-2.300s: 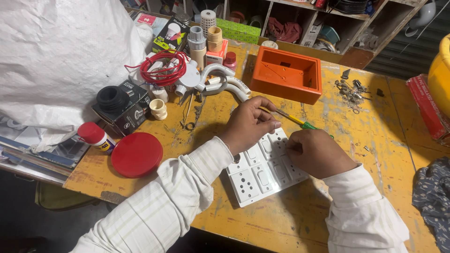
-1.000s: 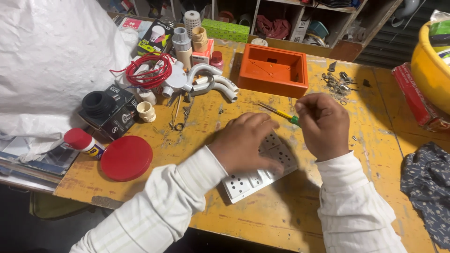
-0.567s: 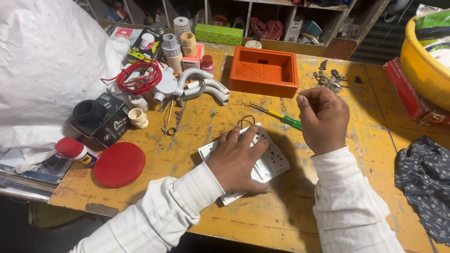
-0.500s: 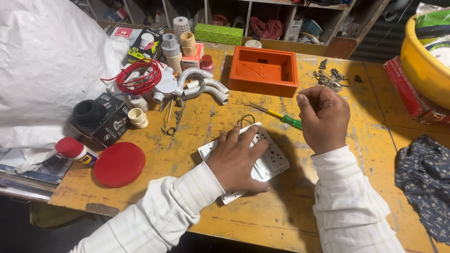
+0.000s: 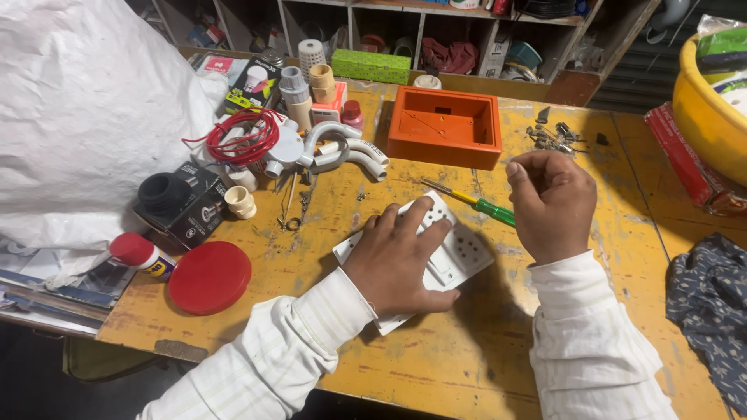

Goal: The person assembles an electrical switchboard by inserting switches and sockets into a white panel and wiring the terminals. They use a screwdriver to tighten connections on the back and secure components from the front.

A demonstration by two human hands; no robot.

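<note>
Worn yellow workbench (image 5: 545, 365), cluttered at back. Orange box (image 5: 445, 127) empty beside loose screws (image 5: 548, 138). Left hand (image 5: 401, 260) flat, pressing white switch plate (image 5: 467, 257). Right hand (image 5: 554, 204) raised, loosely curled, near green screwdriver (image 5: 482, 205). Bare near edge.

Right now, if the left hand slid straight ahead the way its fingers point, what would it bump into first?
Probably the green-handled screwdriver. The left hand lies flat on the white switch plate, fingers pointing up and to the right, and the screwdriver lies just past the plate's far edge.
</note>
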